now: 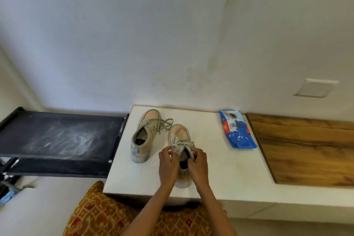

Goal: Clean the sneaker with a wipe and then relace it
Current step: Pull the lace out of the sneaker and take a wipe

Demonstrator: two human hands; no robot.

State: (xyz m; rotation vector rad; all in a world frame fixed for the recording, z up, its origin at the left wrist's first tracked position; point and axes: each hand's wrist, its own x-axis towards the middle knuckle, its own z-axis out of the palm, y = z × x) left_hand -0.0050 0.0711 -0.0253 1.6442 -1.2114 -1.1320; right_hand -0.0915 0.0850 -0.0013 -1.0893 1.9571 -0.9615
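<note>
Orange patterned fabric [107, 214], with red motifs, at 6 o'clock, nearest the viewer. Item: white tabletop [226, 161], beyond the fabric. Item: near sneaker [180, 136], beige with a peach toe, upright on the tabletop at centre, toe toward 12 o'clock, heel toward the viewer. Item: left hand [168, 165], at the sneaker's 9 o'clock side, fingers pinching a shoelace [179, 144] at the tied bow. Item: right hand [198, 165], at the 3 o'clock side, fingers curled on the lace by the collar. Item: second sneaker [142, 140], same make, just beside the first at 10 o'clock, laces loose. Item: blue wipes pack [237, 130], flat on the tabletop at 2 o'clock, apart from both shoes. Item: wooden panel [306, 149], at 3 o'clock. Item: black shoe rack [57, 138], dusty top shelf, at 9 o'clock. Item: white wall [153, 34], at 12 o'clock.
</note>
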